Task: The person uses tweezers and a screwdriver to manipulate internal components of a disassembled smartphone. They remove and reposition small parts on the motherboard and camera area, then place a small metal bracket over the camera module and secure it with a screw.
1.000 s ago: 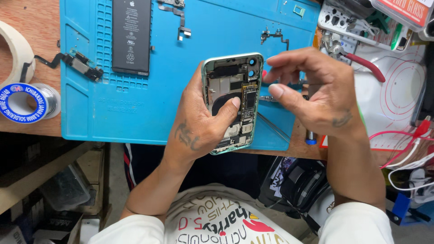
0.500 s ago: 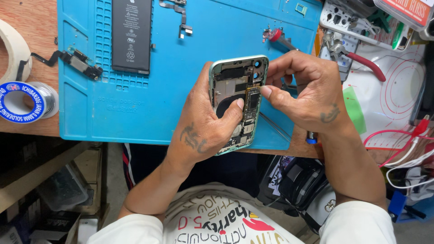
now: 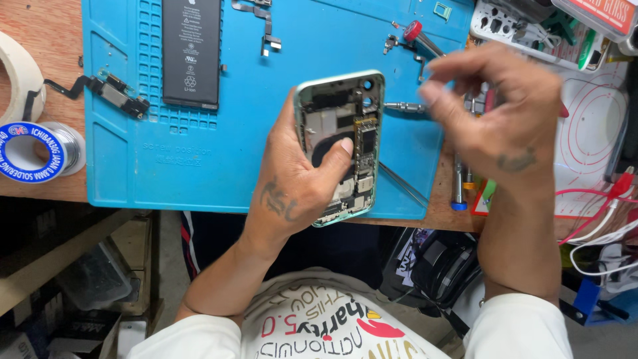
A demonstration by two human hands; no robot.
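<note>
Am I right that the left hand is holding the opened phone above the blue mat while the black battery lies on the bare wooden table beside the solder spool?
Not quite. In the head view the black battery lies on the blue mat, not on bare wood. The rest holds: the left hand holds the opened phone above the mat.

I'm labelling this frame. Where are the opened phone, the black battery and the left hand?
opened phone [image 3: 345, 126], head view, exposed inside.
black battery [image 3: 191, 53], head view, middle.
left hand [image 3: 296, 186], head view, back.
</note>
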